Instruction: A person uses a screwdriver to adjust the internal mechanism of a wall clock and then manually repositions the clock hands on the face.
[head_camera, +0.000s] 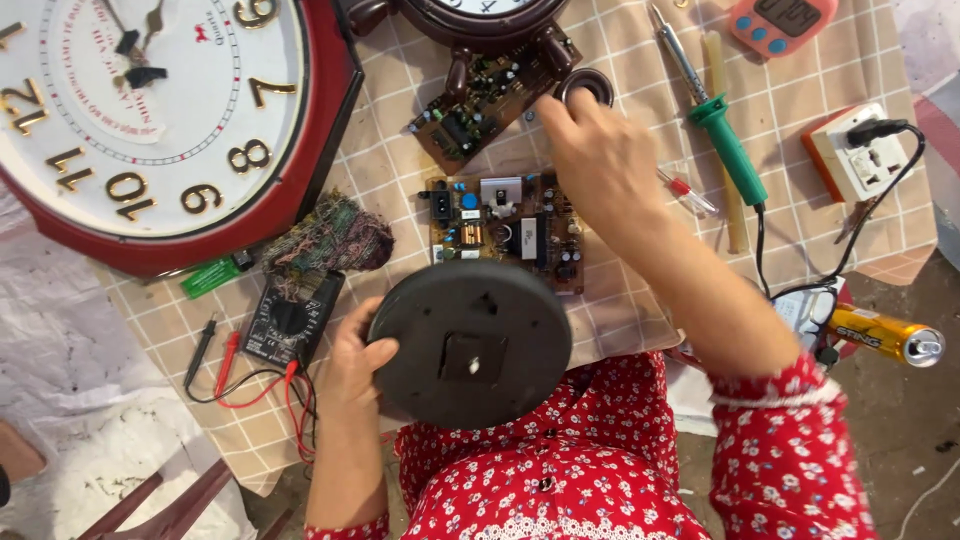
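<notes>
Two clocks lie face up along the far edge of the bench (620, 330), which wears a checked beige cloth: a big red octagonal wall clock (150, 110) at the far left corner, and a dark wooden clock (480, 25) near the middle. Just below the red clock sit a small green label-like strip (210, 277), a frayed woven rag (330, 238) and a black multimeter (290, 320) with red and black leads trailing to the near left edge. The left hand (350, 365) is clamped on the rim of a round black clock back (470, 342), held at the near edge over the lap. Beyond it lie two brown circuit boards (505, 230). The right hand (600, 160) reaches over them, fingers drawn together by a small black ring (587, 88); whether they pinch anything I cannot tell. Further right are a green-handled soldering iron (725, 140), a pink timer (780, 22), a white-and-orange socket box (855, 155) with a black plug, and a yellow can (885, 335) past the right edge.
</notes>
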